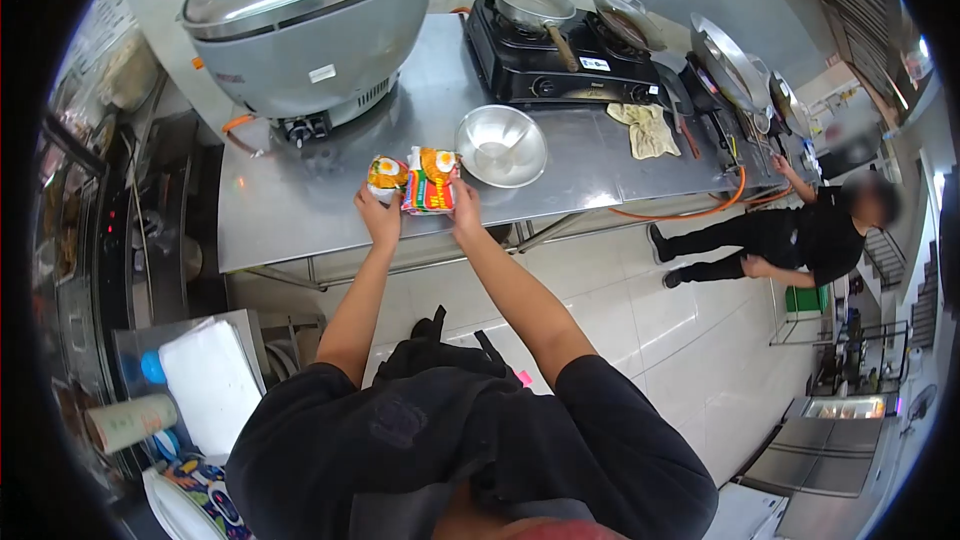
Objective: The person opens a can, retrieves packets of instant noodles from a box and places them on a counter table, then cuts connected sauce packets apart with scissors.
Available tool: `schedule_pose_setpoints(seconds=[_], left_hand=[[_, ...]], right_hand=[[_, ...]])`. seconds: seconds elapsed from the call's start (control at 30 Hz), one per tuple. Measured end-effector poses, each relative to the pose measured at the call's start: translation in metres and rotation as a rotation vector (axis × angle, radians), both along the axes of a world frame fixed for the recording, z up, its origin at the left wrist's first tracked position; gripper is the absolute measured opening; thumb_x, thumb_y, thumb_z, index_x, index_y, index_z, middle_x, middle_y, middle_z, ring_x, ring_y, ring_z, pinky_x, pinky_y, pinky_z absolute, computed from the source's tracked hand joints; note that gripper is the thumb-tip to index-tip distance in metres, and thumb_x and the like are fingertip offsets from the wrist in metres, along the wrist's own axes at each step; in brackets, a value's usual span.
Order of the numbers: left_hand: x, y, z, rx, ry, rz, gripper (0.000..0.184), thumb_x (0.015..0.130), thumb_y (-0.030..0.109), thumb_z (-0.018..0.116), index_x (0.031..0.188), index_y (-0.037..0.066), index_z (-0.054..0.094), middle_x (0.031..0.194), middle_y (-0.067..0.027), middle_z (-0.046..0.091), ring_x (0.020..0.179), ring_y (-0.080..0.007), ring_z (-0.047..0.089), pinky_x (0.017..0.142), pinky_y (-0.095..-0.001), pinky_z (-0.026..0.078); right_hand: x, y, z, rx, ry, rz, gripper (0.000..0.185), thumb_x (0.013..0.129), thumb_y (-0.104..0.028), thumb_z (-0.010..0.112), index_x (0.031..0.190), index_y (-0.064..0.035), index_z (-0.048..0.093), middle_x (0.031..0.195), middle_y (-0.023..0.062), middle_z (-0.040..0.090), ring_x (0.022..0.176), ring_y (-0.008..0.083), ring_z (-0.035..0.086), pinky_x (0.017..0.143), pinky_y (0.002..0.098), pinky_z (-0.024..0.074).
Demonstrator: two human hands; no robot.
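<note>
Two noodle packets are held over the front edge of the steel table (330, 210). My left hand (380, 215) grips the smaller-looking packet (387, 173), which shows a fried egg picture. Closed on the side of the red, white and yellow packet (431, 180) is my right hand (465, 208). The packets are side by side and nearly touching. Just right of them, a metal bowl (501, 146) rests on the table.
A large rice cooker (310, 40) stands at the back left. Behind the bowl is a black gas stove (560, 70) with pans, and a cloth (643, 130) lies beside it. Another person (800, 235) stands at the right near more pans.
</note>
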State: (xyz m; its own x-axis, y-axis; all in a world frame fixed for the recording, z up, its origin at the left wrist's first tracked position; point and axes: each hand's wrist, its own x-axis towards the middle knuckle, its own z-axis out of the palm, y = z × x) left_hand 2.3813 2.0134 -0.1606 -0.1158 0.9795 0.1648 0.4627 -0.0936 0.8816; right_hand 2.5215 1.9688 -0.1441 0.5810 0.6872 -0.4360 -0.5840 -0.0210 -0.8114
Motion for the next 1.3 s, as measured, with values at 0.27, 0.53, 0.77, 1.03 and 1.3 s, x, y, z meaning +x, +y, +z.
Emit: schedule_pose_setpoints(seconds=[0.27, 0.53, 0.77, 1.03, 1.3], left_hand=[[0.009, 0.009, 0.016, 0.175, 0.25, -0.028, 0.064, 0.085, 0.042, 0.046, 0.136, 0.008, 0.027, 0.142, -0.0171, 0.019, 0.128, -0.0374, 0.019, 0.101, -0.0545, 0.013], [0.043, 0.007, -0.001, 0.173, 0.393, -0.408, 0.058, 0.088, 0.047, 0.036, 0.134, 0.011, 0.032, 0.142, -0.0136, 0.023, 0.132, -0.0333, 0.014, 0.096, -0.0632, -0.008], [0.076, 0.002, -0.007, 0.144, 0.347, -0.339, 0.054, 0.091, 0.042, 0.031, 0.133, 0.009, 0.033, 0.143, -0.0122, 0.019, 0.132, -0.0334, 0.013, 0.097, -0.0618, -0.009], [0.082, 0.0, -0.003, 0.135, 0.272, -0.329, 0.053, 0.091, 0.041, 0.031, 0.133, 0.008, 0.033, 0.143, -0.0122, 0.021, 0.132, -0.0334, 0.014, 0.098, -0.0602, -0.009], [0.083, -0.057, -0.015, 0.257, 0.11, -0.28, 0.052, 0.091, 0.036, 0.037, 0.134, 0.009, 0.029, 0.142, -0.0137, 0.022, 0.132, -0.0334, 0.015, 0.1, -0.0595, 0.001]], right_hand=[[0.016, 0.03, -0.012, -0.289, -0.623, -0.108, 0.039, 0.083, -0.03, 0.058, 0.096, 0.007, 0.061, 0.088, 0.0113, 0.064, 0.079, 0.0166, 0.058, 0.075, 0.0278, 0.0431], [0.029, 0.011, -0.01, -0.037, -0.29, -0.076, 0.046, 0.077, -0.029, 0.066, 0.105, 0.006, 0.057, 0.1, 0.0146, 0.062, 0.088, 0.0183, 0.059, 0.078, 0.0297, 0.0441], [0.055, -0.013, -0.033, -0.046, -0.257, -0.097, 0.051, 0.079, -0.028, 0.065, 0.115, 0.0041, 0.047, 0.095, 0.0063, 0.059, 0.076, 0.0096, 0.053, 0.062, 0.0207, 0.0407], [0.048, -0.174, -0.053, -0.073, 0.028, -0.263, 0.037, 0.085, -0.029, 0.053, 0.112, -0.0036, 0.049, 0.1, 0.0144, 0.059, 0.093, 0.0225, 0.058, 0.079, 0.0349, 0.0479], [-0.03, -0.523, -0.159, -0.496, 0.287, -0.831, 0.041, 0.08, -0.025, 0.051, 0.11, 0.0018, 0.044, 0.099, 0.0229, 0.056, 0.086, 0.0315, 0.059, 0.072, 0.0431, 0.0504]])
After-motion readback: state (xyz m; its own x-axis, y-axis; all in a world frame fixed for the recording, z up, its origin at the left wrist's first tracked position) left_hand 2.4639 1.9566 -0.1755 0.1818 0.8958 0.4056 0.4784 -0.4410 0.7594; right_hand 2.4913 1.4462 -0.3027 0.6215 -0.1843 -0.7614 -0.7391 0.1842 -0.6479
